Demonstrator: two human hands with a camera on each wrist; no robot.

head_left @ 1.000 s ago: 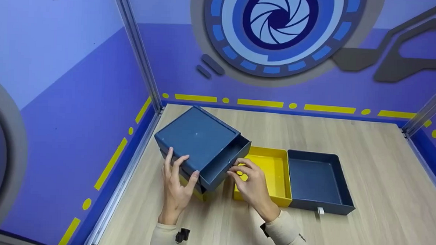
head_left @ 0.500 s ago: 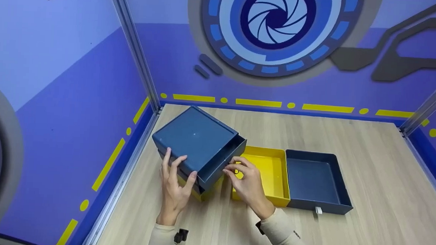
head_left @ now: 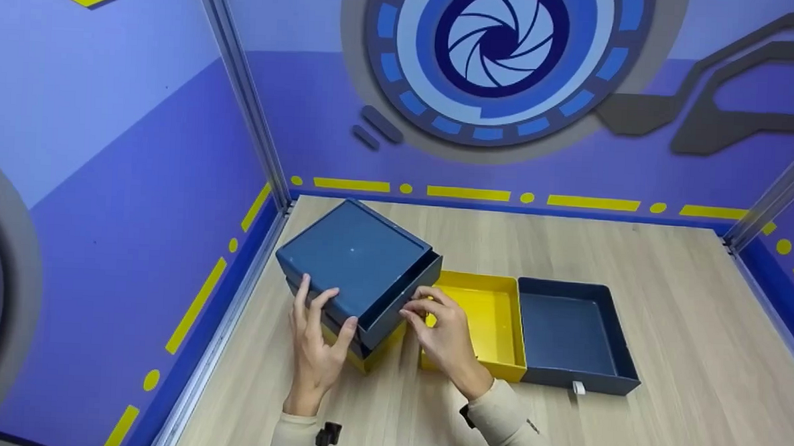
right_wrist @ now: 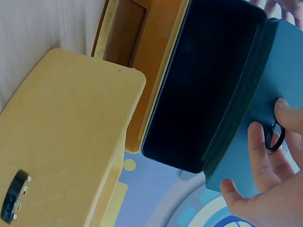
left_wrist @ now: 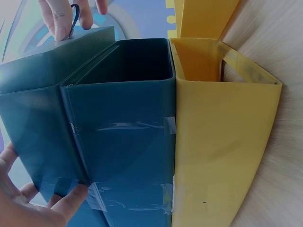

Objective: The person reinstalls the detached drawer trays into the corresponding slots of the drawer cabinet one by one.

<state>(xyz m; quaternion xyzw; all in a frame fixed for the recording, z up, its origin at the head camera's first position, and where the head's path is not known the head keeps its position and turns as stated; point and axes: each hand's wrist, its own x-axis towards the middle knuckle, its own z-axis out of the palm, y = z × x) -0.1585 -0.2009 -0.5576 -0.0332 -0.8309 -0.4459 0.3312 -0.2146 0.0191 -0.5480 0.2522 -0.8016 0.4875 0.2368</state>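
A stacked drawer cabinet (head_left: 352,254) stands turned at an angle, two blue tiers above a yellow tier (left_wrist: 220,137). Its top blue drawer (head_left: 397,305) sticks out slightly at the front. My right hand (head_left: 447,336) pinches that drawer's black loop pull (right_wrist: 283,138) between thumb and finger; the head view hides the loop behind the fingers. Against the cabinet's near side and top edge rests my left hand (head_left: 316,360), fingers spread. The middle blue tier (right_wrist: 203,94) and the yellow one have no drawer inside, as the wrist views show.
Right of the cabinet, a yellow drawer (head_left: 493,321) lies on the wooden table (head_left: 686,343), against a dark blue drawer (head_left: 570,331) with a white tab (head_left: 578,388). Blue-purple panels (head_left: 294,111) enclose the table at the back and sides.
The top drawer has slid further into the cabinet, so the gap behind its front has narrowed. My right hand has moved left with it; my left hand stays on the cabinet.
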